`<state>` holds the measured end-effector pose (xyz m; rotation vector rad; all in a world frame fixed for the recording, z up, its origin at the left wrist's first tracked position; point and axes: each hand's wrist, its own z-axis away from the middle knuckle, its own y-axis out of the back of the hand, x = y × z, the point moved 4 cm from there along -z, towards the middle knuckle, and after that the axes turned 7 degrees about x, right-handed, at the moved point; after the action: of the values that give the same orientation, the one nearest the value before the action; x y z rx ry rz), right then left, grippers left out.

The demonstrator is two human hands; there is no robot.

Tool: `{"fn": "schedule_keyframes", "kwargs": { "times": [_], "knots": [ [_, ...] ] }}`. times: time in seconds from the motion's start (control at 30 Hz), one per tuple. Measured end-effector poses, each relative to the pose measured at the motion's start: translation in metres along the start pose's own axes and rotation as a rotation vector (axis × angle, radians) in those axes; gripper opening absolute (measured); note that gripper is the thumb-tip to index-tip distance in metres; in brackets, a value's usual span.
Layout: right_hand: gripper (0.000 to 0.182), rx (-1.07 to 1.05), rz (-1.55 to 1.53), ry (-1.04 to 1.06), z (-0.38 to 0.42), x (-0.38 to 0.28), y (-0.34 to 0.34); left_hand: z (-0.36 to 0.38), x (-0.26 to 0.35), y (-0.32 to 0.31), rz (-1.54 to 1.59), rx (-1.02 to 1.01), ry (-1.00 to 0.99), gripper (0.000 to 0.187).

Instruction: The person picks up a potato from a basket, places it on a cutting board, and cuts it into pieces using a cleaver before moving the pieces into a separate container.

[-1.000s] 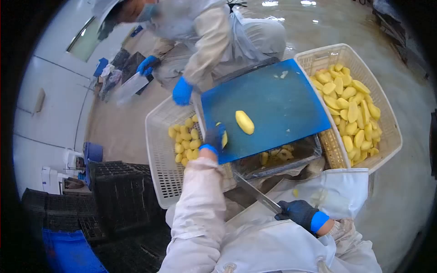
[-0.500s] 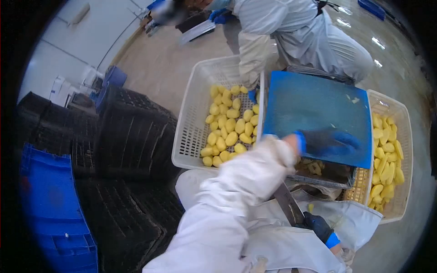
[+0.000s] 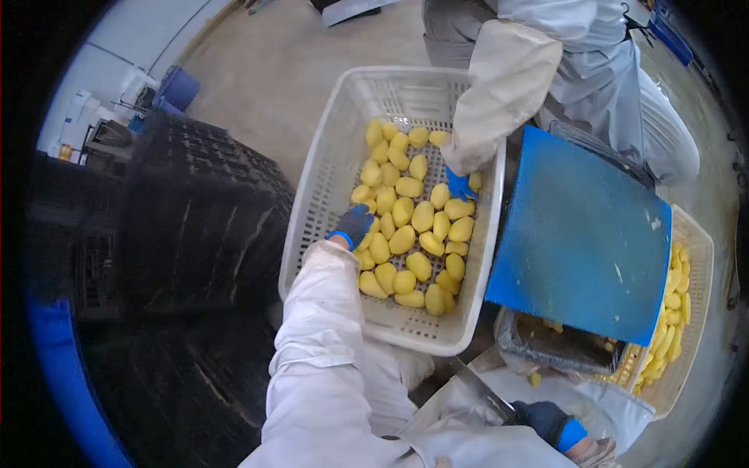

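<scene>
My left hand [image 3: 353,226], in a dark glove with a blue cuff, is down in a white perforated crate [image 3: 295,226]. Its fingers reach out over peeled yellow potatoes [image 3: 403,239] at the crate's left side, and no potato shows clearly gripped. By my lap, my right hand [image 3: 542,422], also gloved, is closed around the handle of a knife [image 3: 482,391]. The long blade points up and left, towards the crate's near corner. Right of the crate, a blue cutting board [image 3: 581,234] lies tilted, with small scraps on it.
A co-worker's blue-gloved hand [image 3: 462,185] reaches into the same crate from the far side. Beyond the board stands another crate [image 3: 697,343] with cut potato pieces [image 3: 665,331]. Under the board sits a lined bin [image 3: 538,347]. Stacked black crates [image 3: 195,210] rise at left.
My left hand has moved from above the cutting board leftwards into the crate. The view has shifted towards the crate. My right hand still holds the knife.
</scene>
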<state>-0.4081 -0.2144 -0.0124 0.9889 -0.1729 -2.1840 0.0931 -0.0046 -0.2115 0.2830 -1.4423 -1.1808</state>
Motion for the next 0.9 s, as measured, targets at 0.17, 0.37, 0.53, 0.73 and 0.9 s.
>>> {"fn": "schedule_keyframes", "kwargs": {
  "times": [0.17, 0.37, 0.53, 0.73, 0.9],
  "knots": [
    [0.044, -0.064, -0.117, -0.013, -0.022, 0.029, -0.015, -0.046, 0.026, -0.061, 0.216, -0.145, 0.245, 0.044],
    [0.037, -0.035, -0.279, -0.159, -0.029, 0.029, -0.003, -0.043, 0.073, -0.110, -0.723, -0.191, -0.051, 0.047],
    [0.044, -0.050, -0.114, -0.067, -0.028, 0.032, -0.008, -0.017, 0.071, -0.131, -0.725, -0.217, -0.133, 0.052],
    [0.045, 0.023, -0.004, 0.003, -0.007, 0.012, 0.006, -0.002, 0.122, -0.023, 0.632, -0.339, 0.172, 0.068],
    [0.032, 0.116, -0.190, -0.104, 0.054, -0.002, 0.020, 0.088, 0.290, 0.035, 0.668, -0.441, -0.267, 0.059]
  ]
}}
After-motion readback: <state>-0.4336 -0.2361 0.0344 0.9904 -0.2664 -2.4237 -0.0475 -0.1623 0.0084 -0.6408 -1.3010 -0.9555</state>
